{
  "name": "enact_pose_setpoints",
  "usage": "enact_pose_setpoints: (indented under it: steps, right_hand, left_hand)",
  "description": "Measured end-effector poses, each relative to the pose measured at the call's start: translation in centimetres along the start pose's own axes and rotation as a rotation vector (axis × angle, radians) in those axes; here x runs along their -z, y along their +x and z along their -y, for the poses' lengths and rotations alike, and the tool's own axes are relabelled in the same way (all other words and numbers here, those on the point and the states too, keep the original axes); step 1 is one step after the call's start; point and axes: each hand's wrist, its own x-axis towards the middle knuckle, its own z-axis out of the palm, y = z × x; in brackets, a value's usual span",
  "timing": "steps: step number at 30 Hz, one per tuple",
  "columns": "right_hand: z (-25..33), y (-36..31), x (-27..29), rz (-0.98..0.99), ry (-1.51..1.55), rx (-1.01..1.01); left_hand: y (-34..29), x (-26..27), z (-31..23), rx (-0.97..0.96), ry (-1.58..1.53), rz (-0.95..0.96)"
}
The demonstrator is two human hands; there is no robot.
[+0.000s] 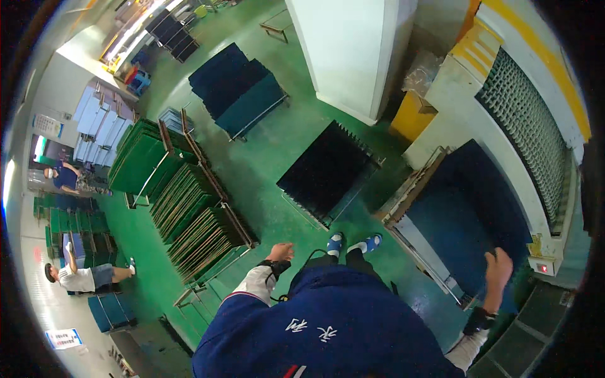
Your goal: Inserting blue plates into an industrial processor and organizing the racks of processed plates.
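Note:
My right hand [498, 269], wearing a dark wristband, reaches over a dark blue panel [463, 205] at the right. Its fingers are bent at the panel's near right part and seem to grip it, though their tips are hard to make out. The panel lies sloping across a metal-framed rack [435, 255], in front of a white machine. Out ahead of my body on the left, my left hand [281, 252] hangs in the air over the green floor. Its fingers are curled in, with nothing visible in them.
A rack of black panels [329, 167] stands ahead of my feet. Green panels [189, 201] fill a long rack at the left, and blue panels [239, 85] stand farther off. A white pillar [353, 57] and the white machine [504, 120] bound the right. Two people are far left.

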Motion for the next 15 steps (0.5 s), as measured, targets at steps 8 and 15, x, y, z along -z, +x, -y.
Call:
enact_pose_setpoints:
  steps: [8, 15]
  right_hand:
    - [1.0, -2.4, 15.6, -0.152, 0.242, -0.403]
    - [-10.9, -7.9, 12.8, -0.456, 0.416, -0.322]
  left_hand:
    - [4.5, -3.8, -1.5, -0.089, 0.084, 0.325]
    - [1.3, -9.1, -6.7, -0.072, 0.060, 0.197]
